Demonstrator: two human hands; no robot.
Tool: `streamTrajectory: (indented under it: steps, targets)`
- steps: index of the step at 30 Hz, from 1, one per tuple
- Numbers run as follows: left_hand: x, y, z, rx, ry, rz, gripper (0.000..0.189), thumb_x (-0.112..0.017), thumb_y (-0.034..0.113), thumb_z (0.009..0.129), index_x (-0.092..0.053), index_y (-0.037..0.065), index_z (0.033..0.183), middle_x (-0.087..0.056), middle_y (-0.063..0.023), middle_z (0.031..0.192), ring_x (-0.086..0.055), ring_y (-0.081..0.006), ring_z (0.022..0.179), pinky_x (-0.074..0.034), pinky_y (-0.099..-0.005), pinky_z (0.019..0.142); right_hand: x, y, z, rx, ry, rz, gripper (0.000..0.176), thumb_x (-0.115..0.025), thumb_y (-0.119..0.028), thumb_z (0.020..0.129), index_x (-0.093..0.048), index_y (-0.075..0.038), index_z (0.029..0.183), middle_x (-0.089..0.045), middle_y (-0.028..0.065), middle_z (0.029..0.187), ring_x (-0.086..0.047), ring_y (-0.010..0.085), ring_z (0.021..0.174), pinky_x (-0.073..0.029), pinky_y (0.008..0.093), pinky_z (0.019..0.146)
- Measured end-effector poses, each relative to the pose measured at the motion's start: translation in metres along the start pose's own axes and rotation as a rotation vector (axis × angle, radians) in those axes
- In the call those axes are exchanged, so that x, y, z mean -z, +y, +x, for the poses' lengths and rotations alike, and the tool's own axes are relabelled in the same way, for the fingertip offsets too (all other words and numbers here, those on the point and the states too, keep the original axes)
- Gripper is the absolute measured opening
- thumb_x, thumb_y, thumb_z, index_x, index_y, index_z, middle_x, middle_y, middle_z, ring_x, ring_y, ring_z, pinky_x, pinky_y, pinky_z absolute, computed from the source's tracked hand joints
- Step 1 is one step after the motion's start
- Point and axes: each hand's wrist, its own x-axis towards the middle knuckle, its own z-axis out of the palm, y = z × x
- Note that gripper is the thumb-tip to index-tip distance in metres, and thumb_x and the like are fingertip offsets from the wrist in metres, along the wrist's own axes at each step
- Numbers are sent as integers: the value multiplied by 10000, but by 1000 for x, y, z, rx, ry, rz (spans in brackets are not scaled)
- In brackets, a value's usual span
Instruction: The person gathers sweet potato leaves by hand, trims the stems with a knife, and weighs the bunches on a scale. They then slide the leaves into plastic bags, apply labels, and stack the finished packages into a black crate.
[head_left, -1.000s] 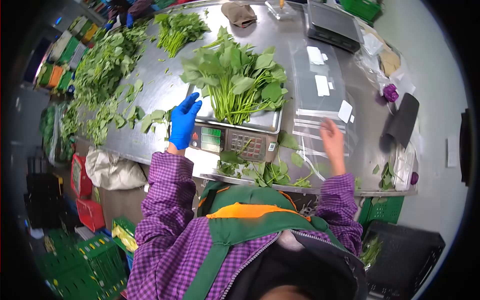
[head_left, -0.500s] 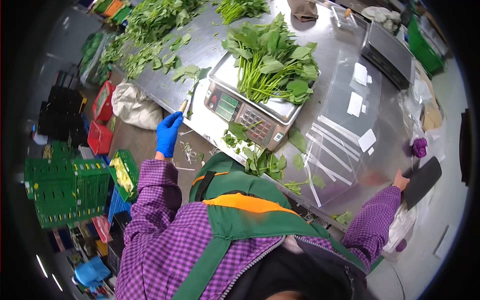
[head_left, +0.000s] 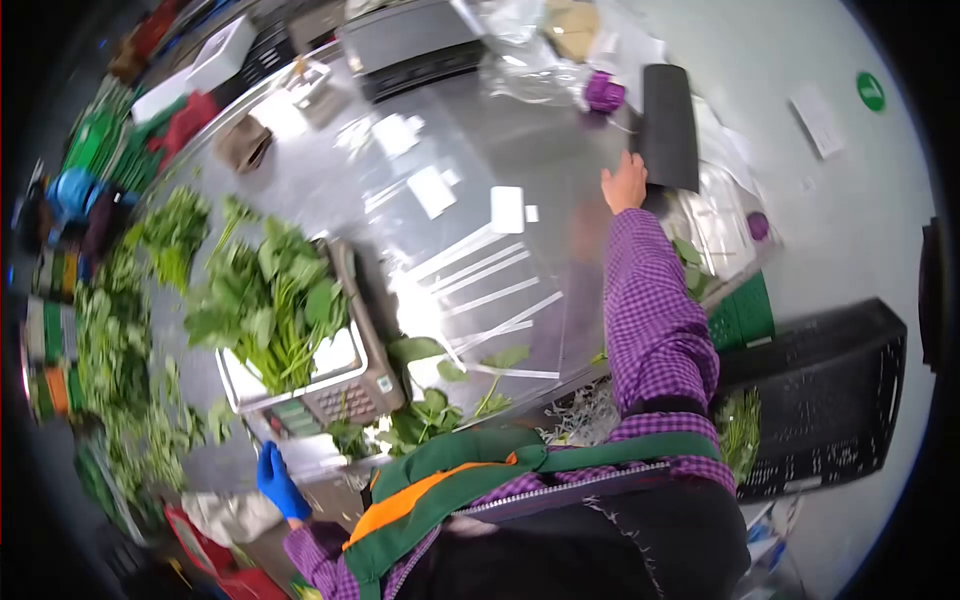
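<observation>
My right hand (head_left: pixel 625 183), bare, reaches across the steel table (head_left: pixel 300 170) and grips the lower corner of a black flat sheet (head_left: pixel 668 125) at the table's far right. Just left of that arm lies a stack of clear plastic bags (head_left: pixel 470 250) with white labels. My left hand (head_left: pixel 280 485), in a blue glove, hangs below the table's near edge with nothing in it, close under a weighing scale (head_left: pixel 345 395). The scale's tray carries a bundle of leafy greens (head_left: pixel 270 310).
Loose greens (head_left: pixel 120 340) are heaped along the table's left side, and leaf scraps (head_left: pixel 430 410) lie by the scale. A second scale (head_left: pixel 410 45) and a purple object (head_left: pixel 603 93) sit at the far end. A black crate (head_left: pixel 830 400) stands on the floor to the right.
My head has swung right, so the whole view has rotated. My right hand stays at the black sheet. My left hand has dropped from the table edge to below it.
</observation>
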Motion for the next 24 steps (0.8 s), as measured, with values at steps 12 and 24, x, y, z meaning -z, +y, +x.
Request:
streamTrajectory:
  steps: [12, 24]
  targets:
    - [-3, -3, -9, 24, 167, 66, 239, -603, 61, 871, -637, -26, 1090, -668, -74, 1036, -607, -129, 944, -464, -260, 866, -26, 51, 80, -6, -1, -470, 572, -674, -426, 761, -543, -17, 1138, -576, 187, 1144, -586, 347, 1035, -495, 442, 856]
    - [36, -90, -94, 412, 408, 125, 197, -613, 82, 858, -679, 18, 1032, -685, -52, 949, -611, -111, 822, -478, -250, 728, -33, 282, 143, -515, -32, -151, 655, -529, -446, 853, -412, -27, 1343, -488, 219, 1298, -512, 330, 1163, -430, 430, 940]
